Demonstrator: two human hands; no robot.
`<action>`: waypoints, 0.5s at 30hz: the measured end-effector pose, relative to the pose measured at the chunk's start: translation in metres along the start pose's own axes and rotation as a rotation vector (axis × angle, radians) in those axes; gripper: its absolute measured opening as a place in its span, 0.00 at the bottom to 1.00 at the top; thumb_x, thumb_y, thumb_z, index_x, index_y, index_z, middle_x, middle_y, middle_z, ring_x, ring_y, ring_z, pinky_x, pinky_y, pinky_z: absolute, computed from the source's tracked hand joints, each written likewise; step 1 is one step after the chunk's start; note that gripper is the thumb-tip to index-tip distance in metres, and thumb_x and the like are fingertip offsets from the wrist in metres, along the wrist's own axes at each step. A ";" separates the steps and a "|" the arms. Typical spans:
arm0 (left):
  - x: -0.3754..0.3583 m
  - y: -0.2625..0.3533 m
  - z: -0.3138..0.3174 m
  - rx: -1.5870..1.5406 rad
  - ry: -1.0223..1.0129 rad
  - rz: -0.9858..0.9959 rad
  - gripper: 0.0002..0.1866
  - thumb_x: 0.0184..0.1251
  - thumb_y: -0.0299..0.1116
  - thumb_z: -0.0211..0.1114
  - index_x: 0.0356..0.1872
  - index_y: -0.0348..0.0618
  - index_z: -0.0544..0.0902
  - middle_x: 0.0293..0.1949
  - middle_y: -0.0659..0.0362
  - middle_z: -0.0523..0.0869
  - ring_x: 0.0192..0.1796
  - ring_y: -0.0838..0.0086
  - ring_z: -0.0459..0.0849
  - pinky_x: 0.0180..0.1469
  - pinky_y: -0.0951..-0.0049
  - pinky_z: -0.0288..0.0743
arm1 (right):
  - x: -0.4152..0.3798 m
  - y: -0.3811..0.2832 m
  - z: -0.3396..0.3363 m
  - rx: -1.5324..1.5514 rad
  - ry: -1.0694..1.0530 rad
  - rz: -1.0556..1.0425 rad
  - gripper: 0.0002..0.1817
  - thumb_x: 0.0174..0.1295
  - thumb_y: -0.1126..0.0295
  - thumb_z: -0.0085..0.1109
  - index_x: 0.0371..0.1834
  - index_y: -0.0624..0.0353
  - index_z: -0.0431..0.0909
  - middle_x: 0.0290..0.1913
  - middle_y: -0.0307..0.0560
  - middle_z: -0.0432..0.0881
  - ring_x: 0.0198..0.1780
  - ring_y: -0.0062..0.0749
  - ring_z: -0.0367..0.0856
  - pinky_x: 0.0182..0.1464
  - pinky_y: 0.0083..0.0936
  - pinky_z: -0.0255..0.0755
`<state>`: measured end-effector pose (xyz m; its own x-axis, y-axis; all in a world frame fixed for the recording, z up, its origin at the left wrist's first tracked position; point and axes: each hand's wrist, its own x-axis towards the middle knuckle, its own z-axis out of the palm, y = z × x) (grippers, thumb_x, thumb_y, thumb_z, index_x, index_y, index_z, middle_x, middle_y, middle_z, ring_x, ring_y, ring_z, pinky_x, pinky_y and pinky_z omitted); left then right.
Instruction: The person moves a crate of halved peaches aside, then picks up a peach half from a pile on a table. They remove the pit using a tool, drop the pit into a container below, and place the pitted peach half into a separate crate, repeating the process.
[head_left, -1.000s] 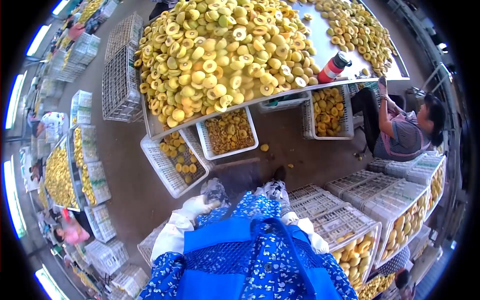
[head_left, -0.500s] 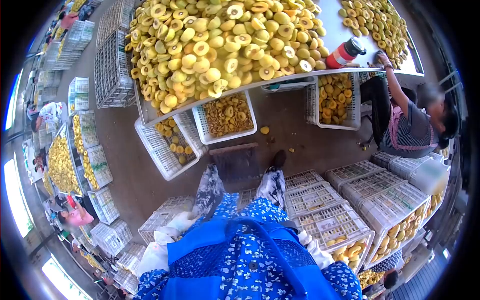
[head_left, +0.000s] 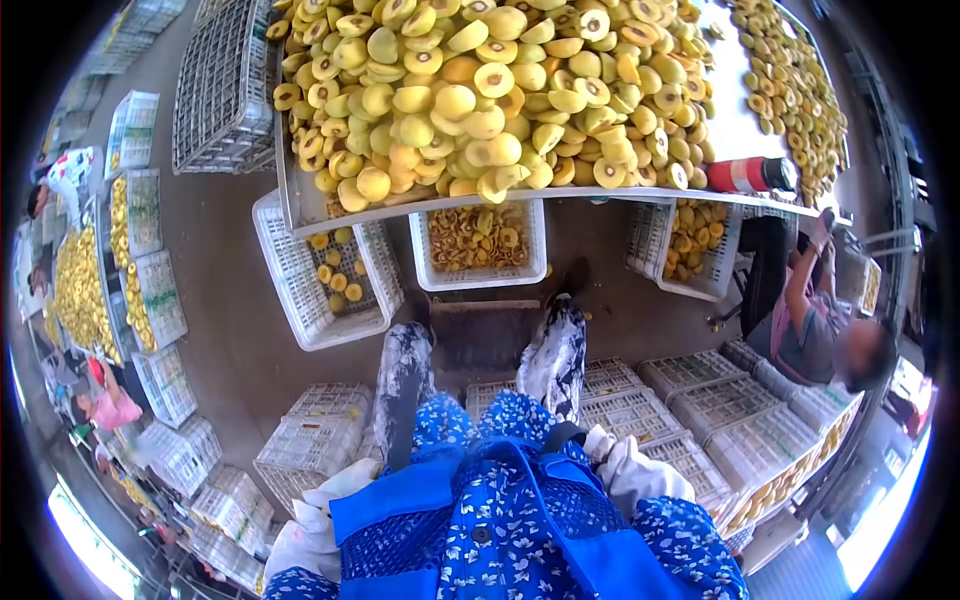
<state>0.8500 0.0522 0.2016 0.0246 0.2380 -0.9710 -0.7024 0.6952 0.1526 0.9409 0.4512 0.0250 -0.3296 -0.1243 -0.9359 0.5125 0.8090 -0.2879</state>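
My left hand, in white covering, is low beside my hip near the blue apron. My right hand, also in white, is at the other hip by the apron's edge. The fingers of both hands are too hidden and blurred to show whether they hold anything. Ahead of me, a large heap of halved yellow peaches covers the metal-edged table. Neither hand touches the fruit. A dark low stool stands between my feet.
Under the table edge are a crate of peach scraps, a crate with a few halves and a fuller crate. A red flask lies near the edge. A co-worker sits at right. Stacked crates stand behind me.
My view has shifted closer to the table. The red flask, upright or leaning before, now appears sideways. The co-worker's arms have moved from the table towards their body.
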 end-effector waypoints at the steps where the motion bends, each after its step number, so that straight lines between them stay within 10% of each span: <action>1: 0.002 0.025 0.005 0.099 0.039 -0.102 0.15 0.58 0.39 0.61 0.38 0.38 0.83 0.33 0.55 0.86 0.38 0.75 0.81 0.43 0.72 0.72 | 0.010 0.002 -0.012 -0.018 -0.013 -0.019 0.07 0.59 0.64 0.48 0.33 0.53 0.73 0.37 0.45 0.80 0.46 0.39 0.77 0.45 0.32 0.72; 6: 0.044 0.035 0.041 -0.192 0.035 0.267 0.15 0.56 0.40 0.62 0.37 0.39 0.83 0.32 0.52 0.85 0.39 0.64 0.82 0.43 0.68 0.73 | 0.042 -0.016 -0.103 -0.078 0.001 -0.115 0.07 0.60 0.64 0.47 0.33 0.54 0.72 0.37 0.45 0.79 0.47 0.39 0.77 0.46 0.32 0.71; 12: 0.166 0.099 -0.047 0.556 0.282 0.340 0.11 0.58 0.38 0.60 0.34 0.40 0.80 0.30 0.48 0.83 0.34 0.52 0.83 0.36 0.62 0.76 | 0.189 -0.049 -0.186 0.021 0.416 -0.010 0.07 0.60 0.65 0.46 0.33 0.55 0.70 0.38 0.44 0.79 0.49 0.38 0.77 0.46 0.32 0.71; 15: 0.267 0.121 -0.102 0.007 0.638 0.311 0.10 0.58 0.36 0.62 0.34 0.39 0.79 0.28 0.51 0.83 0.27 0.54 0.82 0.32 0.62 0.76 | 0.348 0.015 -0.153 0.348 0.697 0.280 0.20 0.55 0.61 0.56 0.51 0.54 0.70 0.51 0.55 0.75 0.54 0.46 0.74 0.51 0.38 0.69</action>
<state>0.6983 0.1306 -0.0578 -0.5991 -0.0162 -0.8005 -0.6046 0.6646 0.4390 0.7121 0.5078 -0.2742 -0.5104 0.5327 -0.6751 0.8271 0.5189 -0.2158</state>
